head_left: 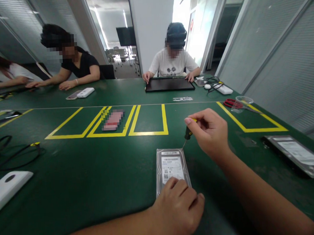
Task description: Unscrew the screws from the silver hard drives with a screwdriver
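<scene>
A hard drive (172, 165) lies label side up on the green table, its near end hidden under my left hand (179, 205). The fingers of that hand are curled over the drive and grip it. In my right hand (210, 132) is a small screwdriver (188, 132) with a dark and yellow handle, pinched between thumb and fingers. It slants down, and its tip meets the drive's far right corner. Whether the tip sits in a screw is too small to tell.
A second hard drive (297, 154) lies at the right. Beyond it are red-handled scissors (234, 103) and a clear plastic cup (242, 100). A white device (9, 188) and a black cable (17, 160) lie left. Across the table, a person (171, 60) holds a dark panel (169, 84).
</scene>
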`<state>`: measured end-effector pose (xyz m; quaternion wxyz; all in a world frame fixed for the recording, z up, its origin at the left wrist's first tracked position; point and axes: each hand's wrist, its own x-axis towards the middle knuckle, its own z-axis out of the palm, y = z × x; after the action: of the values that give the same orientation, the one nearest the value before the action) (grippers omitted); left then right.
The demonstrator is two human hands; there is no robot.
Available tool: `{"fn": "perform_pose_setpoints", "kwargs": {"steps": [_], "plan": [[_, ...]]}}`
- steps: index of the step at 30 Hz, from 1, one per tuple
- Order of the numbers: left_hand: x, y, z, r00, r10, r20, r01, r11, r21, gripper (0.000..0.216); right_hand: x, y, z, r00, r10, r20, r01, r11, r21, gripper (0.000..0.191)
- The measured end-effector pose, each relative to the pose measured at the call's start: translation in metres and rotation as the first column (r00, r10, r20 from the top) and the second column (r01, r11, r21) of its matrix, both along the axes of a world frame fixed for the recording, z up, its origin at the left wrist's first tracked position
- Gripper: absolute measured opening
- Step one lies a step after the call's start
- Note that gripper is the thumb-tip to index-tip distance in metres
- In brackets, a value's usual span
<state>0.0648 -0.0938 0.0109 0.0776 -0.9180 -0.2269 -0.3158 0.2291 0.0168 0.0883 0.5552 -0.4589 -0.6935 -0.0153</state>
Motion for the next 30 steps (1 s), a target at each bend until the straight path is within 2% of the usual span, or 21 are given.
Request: {"fn": "perform_pose_setpoints", "kwargs": {"steps": [5,12,30], "plan": [[0.001,-0.003,-0.001,1.0,0.015,-0.006,-0.015,0.997,0.075,0.005,0.006,-0.003,0.001,0.999,0.03,0.022,-0.029,0.999,-0.044,0.014],[-0.002,-0.001,-0.004,0.998,-0.001,-0.071,0.002,1.0,0.022,0.012,0.005,-0.008,0.007,0.996,0.091,-0.013,-0.092,0.988,-0.123,0.015],[-0.007,0.006,-0.006,0.995,-0.062,-0.073,0.065,0.997,0.038,0.016,0.004,-0.013,0.011,0.998,0.066,0.001,-0.065,0.982,-0.177,0.016]]}}
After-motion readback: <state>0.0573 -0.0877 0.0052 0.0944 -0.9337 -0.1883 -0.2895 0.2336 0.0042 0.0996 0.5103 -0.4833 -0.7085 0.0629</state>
